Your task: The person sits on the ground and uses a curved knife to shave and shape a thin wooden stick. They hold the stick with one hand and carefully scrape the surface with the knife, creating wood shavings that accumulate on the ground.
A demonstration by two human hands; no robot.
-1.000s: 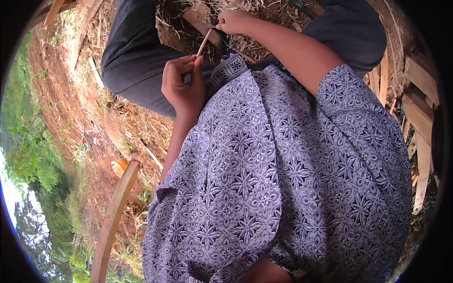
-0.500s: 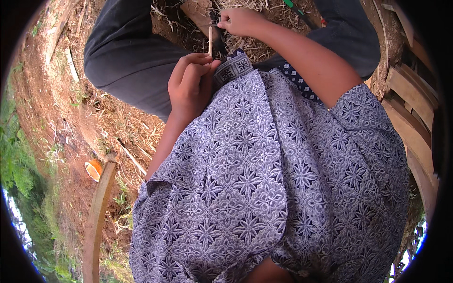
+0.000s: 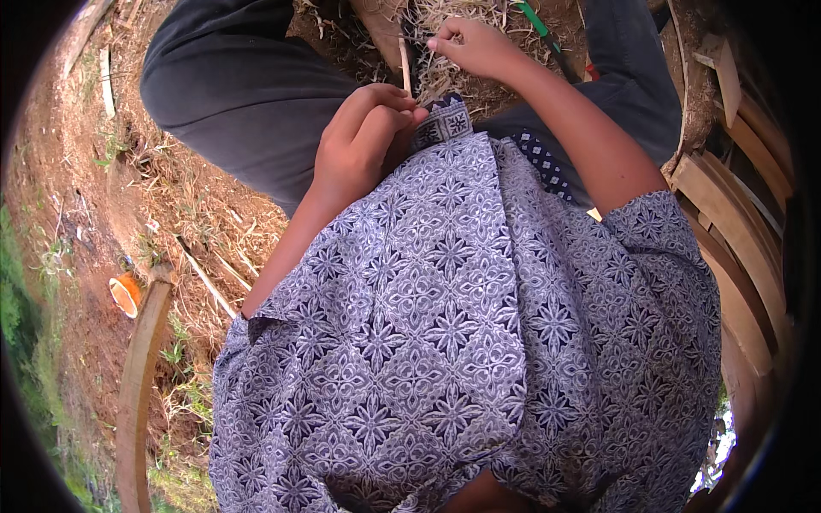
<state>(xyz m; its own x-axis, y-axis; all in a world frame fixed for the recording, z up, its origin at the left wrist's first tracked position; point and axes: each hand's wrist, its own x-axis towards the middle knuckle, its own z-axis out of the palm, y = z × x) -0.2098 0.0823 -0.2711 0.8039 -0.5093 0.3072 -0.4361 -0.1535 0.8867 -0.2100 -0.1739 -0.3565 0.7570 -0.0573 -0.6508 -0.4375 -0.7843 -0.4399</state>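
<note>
My left hand (image 3: 363, 141) is closed around the near end of a thin, pale wooden stick (image 3: 405, 68), which points away from me between my legs. Beyond the stick's far end, to the right, my right hand (image 3: 475, 50) has its thumb and fingers pinched together. A thin dark strip (image 3: 416, 38) runs from those fingertips to the stick; it is too fine to tell whether it is a blade or a wire. A brown wooden board (image 3: 376, 21) lies just past the stick.
Wood shavings (image 3: 462, 10) cover the ground ahead. A tool with a green handle (image 3: 534, 17) lies beyond my right forearm. Curved-looking planks (image 3: 727, 231) are stacked at the right. To the left are an orange bowl-like container (image 3: 126, 295) and a wooden beam (image 3: 141, 385).
The whole view has shifted a little. My right hand has drawn slightly to the right, away from the stick. My left hand keeps its hold on the stick.
</note>
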